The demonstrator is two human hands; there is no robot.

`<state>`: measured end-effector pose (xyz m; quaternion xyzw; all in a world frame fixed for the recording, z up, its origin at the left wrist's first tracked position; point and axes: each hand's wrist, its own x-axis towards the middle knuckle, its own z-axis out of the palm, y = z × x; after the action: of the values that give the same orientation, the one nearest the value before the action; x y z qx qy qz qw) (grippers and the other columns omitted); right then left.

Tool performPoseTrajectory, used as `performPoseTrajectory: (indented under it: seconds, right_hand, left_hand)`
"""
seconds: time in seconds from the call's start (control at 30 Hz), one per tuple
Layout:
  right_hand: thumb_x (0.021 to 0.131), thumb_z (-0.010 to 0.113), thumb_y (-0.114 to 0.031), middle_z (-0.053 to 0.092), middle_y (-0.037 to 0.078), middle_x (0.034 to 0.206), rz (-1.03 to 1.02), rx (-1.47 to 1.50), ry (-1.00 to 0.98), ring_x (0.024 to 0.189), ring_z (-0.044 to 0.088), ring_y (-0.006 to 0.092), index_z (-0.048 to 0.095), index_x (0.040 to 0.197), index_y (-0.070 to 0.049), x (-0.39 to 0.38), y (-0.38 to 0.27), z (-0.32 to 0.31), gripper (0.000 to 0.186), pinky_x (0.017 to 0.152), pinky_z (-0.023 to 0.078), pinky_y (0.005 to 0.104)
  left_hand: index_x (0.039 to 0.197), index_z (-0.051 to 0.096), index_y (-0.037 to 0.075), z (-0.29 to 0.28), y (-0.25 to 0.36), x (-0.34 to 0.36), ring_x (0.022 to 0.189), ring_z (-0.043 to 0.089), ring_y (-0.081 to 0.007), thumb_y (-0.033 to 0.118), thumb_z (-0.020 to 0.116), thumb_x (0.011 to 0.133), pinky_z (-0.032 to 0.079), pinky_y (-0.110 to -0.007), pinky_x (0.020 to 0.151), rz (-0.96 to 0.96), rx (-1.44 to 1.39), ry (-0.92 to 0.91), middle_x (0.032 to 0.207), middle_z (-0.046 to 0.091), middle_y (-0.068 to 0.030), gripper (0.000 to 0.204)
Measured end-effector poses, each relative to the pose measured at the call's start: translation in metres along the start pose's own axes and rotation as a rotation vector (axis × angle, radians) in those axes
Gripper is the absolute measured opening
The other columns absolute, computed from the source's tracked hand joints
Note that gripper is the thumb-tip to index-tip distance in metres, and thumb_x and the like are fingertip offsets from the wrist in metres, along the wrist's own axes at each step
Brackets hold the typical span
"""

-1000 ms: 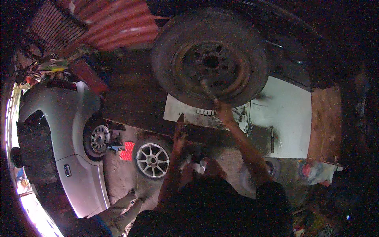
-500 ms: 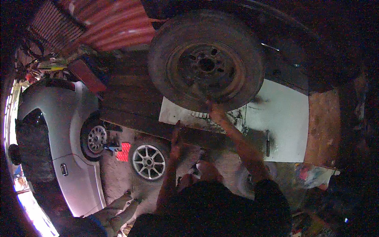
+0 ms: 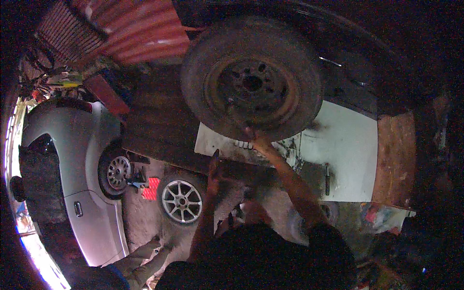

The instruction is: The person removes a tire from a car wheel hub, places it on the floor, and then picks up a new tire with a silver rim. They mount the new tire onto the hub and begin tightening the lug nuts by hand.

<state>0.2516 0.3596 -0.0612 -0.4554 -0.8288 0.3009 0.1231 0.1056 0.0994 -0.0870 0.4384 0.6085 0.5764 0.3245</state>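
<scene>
Head view: we saw the dark tyred wheel (image 3: 251, 41) overlapping the far side of the white board (image 3: 350, 154); over that board our right hand (image 3: 259, 141) gripped a dim, slender tool (image 3: 236, 116), while our left hand (image 3: 213, 169), apparently open, hung near the board's left part

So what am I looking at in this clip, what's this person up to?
Someone is working at a large, dirty wheel with its tyre, directly in front of them. Their right hand is at its near edge, apparently with a slim tool reaching toward the rim, though it's too dim to be sure. The left hand is apart from the wheel, near the white panel. A dark-handled tool lies on that panel, and a spoked wheel is below left.
</scene>
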Motion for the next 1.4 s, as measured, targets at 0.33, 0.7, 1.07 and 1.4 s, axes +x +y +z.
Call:
performPoseTrajectory:
  seconds: [0.33,0.7,1.07,1.4]
  right_hand:
    - [0.104,0.046,-0.036,0.067,0.027,0.1,-0.078,-0.18,0.326,0.096,0.066,0.0429,0.062,0.118,-0.004,-0.007,0.012,0.045,0.038,0.076,0.05,0.0554]
    - [0.103,0.048,-0.035,0.068,0.024,0.09,-0.228,0.127,0.407,0.091,0.068,0.0389,0.068,0.107,0.0,-0.005,-0.005,0.016,0.041,0.079,0.05,0.0525]
    - [0.106,0.037,-0.039,0.056,0.033,0.124,0.294,0.195,-0.115,0.125,0.051,0.0428,0.058,0.127,0.001,-0.003,-0.063,-0.013,0.05,0.112,0.031,0.0564]
    - [0.104,0.044,-0.044,0.04,0.024,0.15,-0.213,-0.334,0.143,0.14,0.036,0.0413,0.043,0.146,-0.008,-0.013,-0.013,0.016,0.056,0.117,0.025,0.0546]
  left_hand:
    - [0.154,0.037,0.011,-0.003,-0.028,0.002,0.152,0.018,-0.0289,0.037,0.051,0.098,0.012,-0.045,0.124,0.031,0.051,0.011,0.162,0.029,-0.0125,0.064]
    - [0.153,0.04,0.011,-0.008,-0.064,-0.016,0.152,0.018,-0.0295,0.041,0.05,0.1,0.011,-0.046,0.124,0.024,0.11,0.07,0.162,0.03,-0.0124,0.061]
    - [0.153,0.04,0.01,-0.016,-0.069,-0.031,0.153,0.016,-0.0301,0.04,0.048,0.1,0.009,-0.046,0.124,0.094,0.091,0.104,0.162,0.028,-0.0128,0.062]
    - [0.154,0.036,0.009,-0.023,-0.05,-0.033,0.153,0.016,-0.0297,0.03,0.048,0.095,0.01,-0.045,0.124,0.051,0.098,0.058,0.163,0.027,-0.013,0.064]
